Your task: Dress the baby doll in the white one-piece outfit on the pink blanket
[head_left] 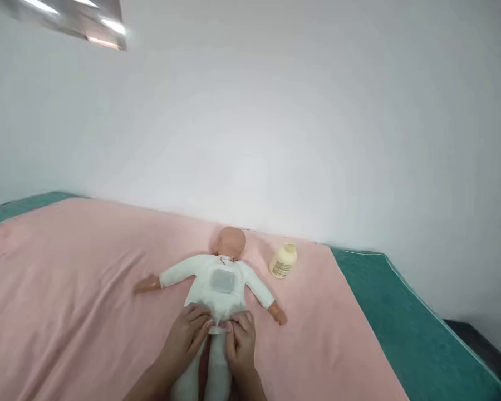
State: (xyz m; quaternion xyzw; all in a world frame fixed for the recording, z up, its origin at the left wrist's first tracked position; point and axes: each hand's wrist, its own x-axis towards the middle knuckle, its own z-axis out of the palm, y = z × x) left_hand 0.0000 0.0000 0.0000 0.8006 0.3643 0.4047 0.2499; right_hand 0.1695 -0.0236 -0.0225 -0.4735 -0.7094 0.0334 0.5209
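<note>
Doll: a baby doll [217,281] in a white suit lies face up on the pink blanket [67,289], head at 12 o'clock, arms spread.
Left hand: the left hand [187,334] comes from 6 o'clock, palm down, fingers curled and pinching the suit's hem at the doll's waist.
Right hand: the right hand [241,342], just beside it, fingers bent, grips the same hem.
Bottle: a cream bottle [283,260] lies at 2 o'clock from the doll, apart.
Bed: green sheet [401,323] at 3 o'clock.
</note>
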